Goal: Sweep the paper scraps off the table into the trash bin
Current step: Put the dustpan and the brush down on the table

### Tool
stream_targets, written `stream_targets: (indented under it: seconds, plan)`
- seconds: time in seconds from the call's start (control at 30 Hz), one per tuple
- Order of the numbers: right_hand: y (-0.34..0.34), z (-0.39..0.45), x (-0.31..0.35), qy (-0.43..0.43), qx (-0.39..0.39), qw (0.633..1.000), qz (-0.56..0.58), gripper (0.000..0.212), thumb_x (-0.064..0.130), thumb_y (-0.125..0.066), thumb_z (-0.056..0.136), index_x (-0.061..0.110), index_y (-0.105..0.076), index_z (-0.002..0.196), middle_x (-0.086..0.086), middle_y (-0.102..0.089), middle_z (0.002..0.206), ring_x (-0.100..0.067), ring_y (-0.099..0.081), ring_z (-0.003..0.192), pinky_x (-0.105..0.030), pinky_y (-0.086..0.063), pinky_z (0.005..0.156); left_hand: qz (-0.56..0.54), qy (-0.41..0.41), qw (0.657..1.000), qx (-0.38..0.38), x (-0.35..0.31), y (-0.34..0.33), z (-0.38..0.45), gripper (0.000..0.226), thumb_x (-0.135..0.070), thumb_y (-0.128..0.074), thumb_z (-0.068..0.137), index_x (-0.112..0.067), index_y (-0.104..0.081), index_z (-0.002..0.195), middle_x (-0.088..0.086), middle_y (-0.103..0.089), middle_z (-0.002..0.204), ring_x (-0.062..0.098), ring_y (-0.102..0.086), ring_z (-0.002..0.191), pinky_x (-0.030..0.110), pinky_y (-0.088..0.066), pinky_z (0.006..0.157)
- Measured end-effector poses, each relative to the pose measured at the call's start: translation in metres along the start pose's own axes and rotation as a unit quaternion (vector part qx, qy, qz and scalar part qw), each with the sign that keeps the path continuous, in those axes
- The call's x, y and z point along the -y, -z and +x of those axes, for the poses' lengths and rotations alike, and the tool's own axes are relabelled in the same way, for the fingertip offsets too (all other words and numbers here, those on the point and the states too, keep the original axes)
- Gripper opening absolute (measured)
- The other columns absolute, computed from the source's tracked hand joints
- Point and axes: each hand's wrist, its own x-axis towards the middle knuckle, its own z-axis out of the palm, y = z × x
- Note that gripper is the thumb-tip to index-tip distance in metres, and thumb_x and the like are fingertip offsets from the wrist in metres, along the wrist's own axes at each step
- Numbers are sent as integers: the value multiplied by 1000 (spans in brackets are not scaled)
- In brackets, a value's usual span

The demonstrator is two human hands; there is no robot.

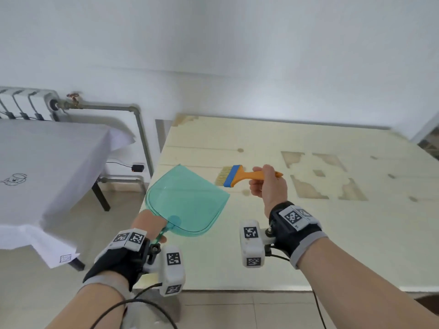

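**Person holding a dustpan and brush over a table with no scraps showing**

A pale wooden table (pixel 297 245) is filling the middle and right of the view, reaching to a white wall at the far side. Its top is showing darker patches where the surface layer looks peeled away, on the right half. No loose paper scraps are visible anywhere on it, so the sweeping is probably finished or nearly so. No scraps can be made out inside the pan either. The trash bin is not clearly in view; a grey shape at the near bottom edge, below the left arm, may be it, though that cannot be confirmed.

To the left, well apart, a second table under a white cloth (pixel 47 167) is standing before a radiator (pixel 26 105).

A translucent green dustpan (pixel 187 200) is hovering over the table's near left corner, its handle gripped by the left hand (pixel 148 224), which is closed around it.

A small brush (pixel 240 178), orange handle, blue band, pale bristles pointing left, is being held just beyond the pan by the right hand (pixel 268 186), fingers curled shut on the handle.
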Motion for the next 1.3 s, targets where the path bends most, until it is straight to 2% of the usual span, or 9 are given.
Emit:
stream_targets:
  seconds: [0.17,0.3,0.37,0.5,0.67,1.0,1.13,1.23,1.3]
  plan:
    - [39,34,0,6,-5,999,-32,24,17,-46,92,11,-62,76,-7,-56,60,-17,-48,50,-24,-44,50,-42,23,999,-16,-32,-39,11,22,2,-51,88,-3,-52,66,8,-62,60,16,-60,44,23,-45,51]
    - [58,53,-8,25,8,998,-60,21,17,-51,94,17,-62,75,-8,-61,64,-18,-57,59,-27,-50,59,-86,24,996,-24,-52,-57,24,33,1,-55,90,-15,-42,64,11,-54,84,11,-54,54,24,-55,52]
    - [63,62,-12,16,5,998,-57,18,17,-53,94,20,-62,79,-8,-63,67,-19,-59,61,-28,-51,61,-64,31,997,-17,-60,-62,26,10,1,-55,90,-3,-56,81,18,-59,101,12,-53,57,23,-54,50]
    - [62,77,-21,-3,6,998,-57,12,12,-52,94,12,-63,98,-8,-63,69,-20,-59,63,-26,-50,62,-61,28,998,10,-66,-67,40,39,-1,-52,92,8,-50,130,21,-58,126,12,-53,61,13,-49,49]
    - [52,87,-32,7,27,993,-113,26,8,-50,94,7,-61,117,-7,-64,74,-20,-61,70,-26,-52,65,116,15,993,15,-81,-56,31,36,-26,-38,101,-5,-56,124,10,-58,127,24,-55,115,24,-39,88]
    - [18,85,-48,93,147,948,-267,23,3,-50,91,16,-66,102,-6,-60,82,-20,-53,74,-34,-46,73,95,50,994,6,-77,-51,35,44,-36,-32,103,-6,-54,127,10,-60,126,25,-56,116,23,-36,78]
    - [7,90,-68,94,142,912,-375,27,1,-46,91,14,-64,106,-19,-57,103,-17,-47,67,-14,-37,57,-29,85,996,30,-73,-46,41,36,-29,-41,101,-1,-58,114,9,-63,100,22,-61,97,18,-41,68]
    - [5,92,-81,40,132,924,-356,28,-1,-48,88,12,-61,109,-22,-56,118,-23,-52,79,-26,-48,73,9,88,996,14,-59,-46,51,25,-15,-55,92,-3,-49,71,5,-47,70,23,-51,79,22,-45,66]
    - [4,91,-85,4,126,936,-328,28,5,-56,86,11,-60,113,-18,-56,118,-24,-56,84,-36,-51,85,-41,112,993,7,-54,-43,51,15,-11,-62,87,3,-56,83,11,-57,80,25,-55,80,29,-51,80]
